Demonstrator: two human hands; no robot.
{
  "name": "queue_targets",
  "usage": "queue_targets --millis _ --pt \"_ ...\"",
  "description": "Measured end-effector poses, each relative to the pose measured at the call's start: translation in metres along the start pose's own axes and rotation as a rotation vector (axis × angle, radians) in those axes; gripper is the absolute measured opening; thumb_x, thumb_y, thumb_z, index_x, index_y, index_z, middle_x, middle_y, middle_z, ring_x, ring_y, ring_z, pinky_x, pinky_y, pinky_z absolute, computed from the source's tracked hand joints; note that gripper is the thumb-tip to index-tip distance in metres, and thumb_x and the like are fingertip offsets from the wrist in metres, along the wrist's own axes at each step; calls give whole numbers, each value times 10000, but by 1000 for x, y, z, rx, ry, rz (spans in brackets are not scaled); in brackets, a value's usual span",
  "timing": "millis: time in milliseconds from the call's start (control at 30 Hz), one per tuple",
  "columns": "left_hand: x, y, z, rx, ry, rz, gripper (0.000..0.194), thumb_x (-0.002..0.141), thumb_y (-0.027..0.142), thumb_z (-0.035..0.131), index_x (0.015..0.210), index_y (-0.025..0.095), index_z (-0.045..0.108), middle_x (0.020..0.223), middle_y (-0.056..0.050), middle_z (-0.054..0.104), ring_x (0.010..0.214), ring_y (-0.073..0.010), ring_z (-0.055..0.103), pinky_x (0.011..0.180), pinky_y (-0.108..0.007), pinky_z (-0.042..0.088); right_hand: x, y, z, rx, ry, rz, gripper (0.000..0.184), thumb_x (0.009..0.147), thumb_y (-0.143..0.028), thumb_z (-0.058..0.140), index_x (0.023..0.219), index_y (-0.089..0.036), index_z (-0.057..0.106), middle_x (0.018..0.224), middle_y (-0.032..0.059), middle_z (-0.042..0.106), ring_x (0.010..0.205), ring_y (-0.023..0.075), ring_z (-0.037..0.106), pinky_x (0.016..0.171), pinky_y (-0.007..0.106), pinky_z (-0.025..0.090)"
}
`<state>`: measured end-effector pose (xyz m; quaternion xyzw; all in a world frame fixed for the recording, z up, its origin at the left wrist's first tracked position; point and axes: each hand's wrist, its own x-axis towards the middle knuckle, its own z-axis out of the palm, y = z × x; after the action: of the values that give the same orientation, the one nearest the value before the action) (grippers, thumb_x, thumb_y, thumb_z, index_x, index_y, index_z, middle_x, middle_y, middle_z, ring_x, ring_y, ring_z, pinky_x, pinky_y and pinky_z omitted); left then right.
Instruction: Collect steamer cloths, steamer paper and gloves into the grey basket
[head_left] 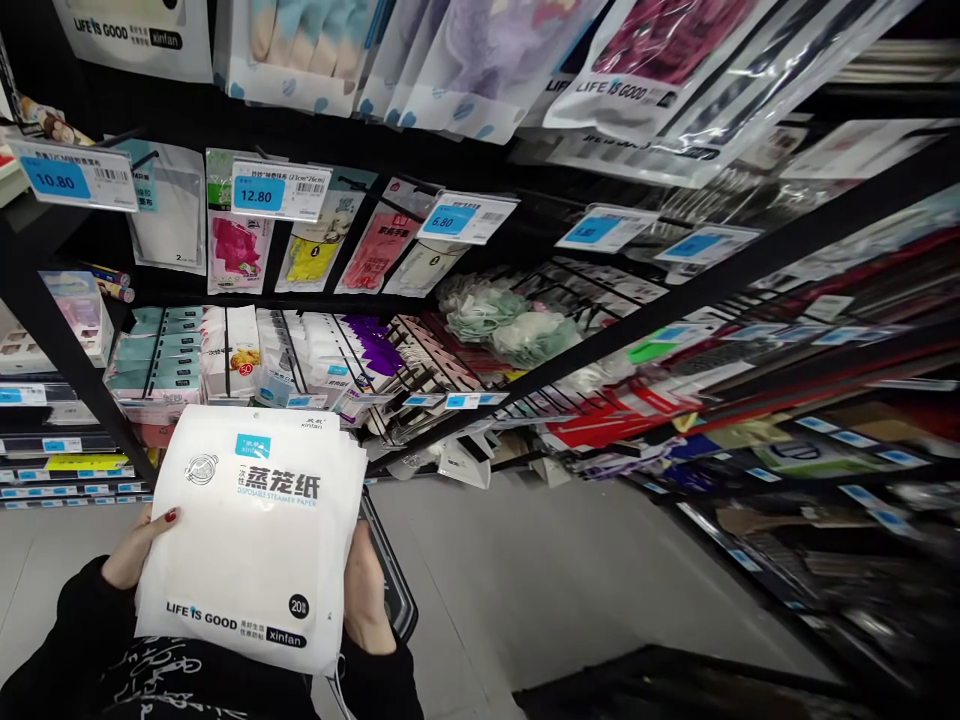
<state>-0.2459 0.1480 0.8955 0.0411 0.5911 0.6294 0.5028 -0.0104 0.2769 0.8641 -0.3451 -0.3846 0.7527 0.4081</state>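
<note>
Between my two hands is a stack of white packs of disposable steamer paper, printed sides facing up toward me. My left hand grips the left edge, its thumb with a red nail lying on the front pack. At the right edge my right hand is wrapped round the stack, its fingertips hidden behind. The packs are slightly fanned at the right. A dark, smooth-edged object, partly hidden, shows behind my right hand.
Ahead stands a black shelf rack with hanging glove packs, price tags and boxed packs on hooks. Mesh bath puffs hang further right. More racks line the right side. Grey tiled floor lies between.
</note>
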Motion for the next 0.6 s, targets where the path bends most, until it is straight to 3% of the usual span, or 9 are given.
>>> queue_targets --millis 100,200,300,500,600 --pt "-3 2 5 2 -64 -27 432 581 270 809 983 151 703 914 -115 759 831 -327 693 713 -383 547 -6 -13 9 -134 0 -56 734 620 -712 613 1150 -207 562 1221 106 584 1126 302 541 905 392 483" --pt "-4 4 7 35 -125 -21 308 576 250 814 854 156 718 856 -113 764 740 -304 704 626 -346 543 -10 -24 17 -349 78 -25 645 576 -440 785 1119 -193 541 1140 109 624 1047 295 582 877 393 498" --pt "0 1 2 72 -135 23 297 567 310 823 811 173 723 838 -100 766 726 -289 704 615 -332 539 -12 -29 18 -368 89 35 534 633 -407 746 1075 -166 567 1072 124 656 965 294 617 810 399 522" --pt "8 -9 -11 74 -121 62 352 593 408 792 837 160 739 857 -122 762 834 -335 688 720 -398 545 -10 -22 1 -336 79 30 463 678 -448 697 1022 -147 627 1030 140 676 921 300 634 731 372 536" --pt "6 -9 -12 48 -159 47 370 606 390 785 875 140 740 888 -139 757 838 -348 687 739 -421 545 -4 -21 -22 -463 173 -14 420 706 -492 648 903 -122 677 890 121 705 815 279 639 662 330 517"
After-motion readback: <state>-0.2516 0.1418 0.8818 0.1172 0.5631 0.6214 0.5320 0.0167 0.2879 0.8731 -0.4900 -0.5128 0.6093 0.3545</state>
